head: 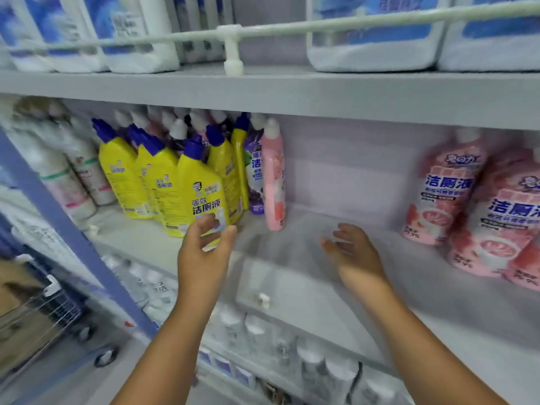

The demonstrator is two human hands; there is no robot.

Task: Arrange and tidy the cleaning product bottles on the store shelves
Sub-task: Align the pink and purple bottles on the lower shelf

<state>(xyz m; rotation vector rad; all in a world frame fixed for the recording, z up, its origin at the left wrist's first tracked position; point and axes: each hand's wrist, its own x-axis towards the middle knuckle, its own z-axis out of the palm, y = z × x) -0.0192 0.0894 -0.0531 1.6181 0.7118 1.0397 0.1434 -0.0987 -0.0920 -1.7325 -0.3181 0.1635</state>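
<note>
A: Middle shelf (292, 276), L to R. Landmark?

B: Front yellow bottle (201, 194), blue cap, standing at the shelf's front edge. All positions ref that bottle.

A: Left of it?

B: Far left, white bottles (70, 171) w/ green and pink bands, blurred, labels unreadable. Between those and the landmark, more yellow bottles (122, 173), packed close, necks tilted left.

A: Behind it?

B: White-capped bottles in back rows, mostly hidden. Just right of it a purple-label bottle (255, 173), then a slim pink bottle (274, 176), upright, touching or nearly touching the purple one; can't tell which.

A: Hands?

B: Left hand (204, 247) directly in front of the landmark's lower label, fingers spread and loosely bent, gripping nothing. Fingertips overlap the label; contact can't be confirmed. Right hand (350, 252) well right of the landmark, over bare shelf, fingers relaxed, empty.

A: Obstructions?

B: Left hand covers the landmark's base. Bare stretch of shelf runs from the slim pink bottle to the far-right stock.

A: Far right?

B: Pink bottles (450, 188) w/ white caps, well apart from the landmark, standing in a cluster, front ones partly cut by the frame edge.

A: Other levels?

B: Above the landmark, white-and-blue jugs (140, 33) behind a white rail (321, 24). Below it, white-capped bottles (254, 325), blurred. Low left, a wire cart (55, 317) w/ a cardboard box.
</note>
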